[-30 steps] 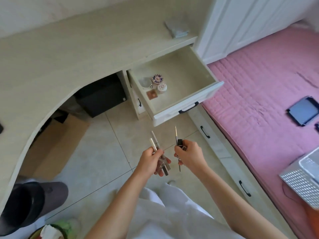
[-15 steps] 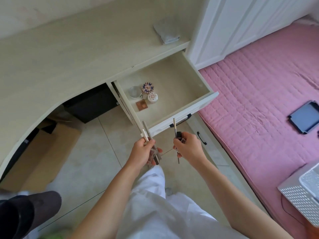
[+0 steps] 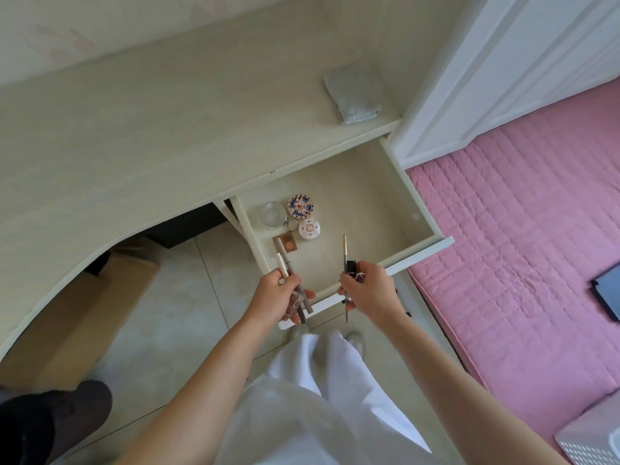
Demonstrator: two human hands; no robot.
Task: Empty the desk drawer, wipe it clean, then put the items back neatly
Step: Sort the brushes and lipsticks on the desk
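Fingers of the left hand (image 3: 278,298) curl round a bundle of slim pens (image 3: 292,280), while the right hand (image 3: 367,290) pinches a thin brush (image 3: 344,253) and a small dark-capped bottle (image 3: 350,266), both now over the front edge of the open drawer (image 3: 419,243). Half a second ago they hung short of that edge, so the putting-back looks under way. Small round tins (image 3: 301,206) sit unmoved at the drawer's left side, and a folded cloth (image 3: 355,95) lies on the desk behind it.

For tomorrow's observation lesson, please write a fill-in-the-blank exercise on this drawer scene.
1. The drawer stands ____.
2. The folded cloth lies on the ____.
3. Both hands hold slim ____, left hand and right hand alike.
4. The bed cover is ____.

Missing words: open; desk; sticks; pink
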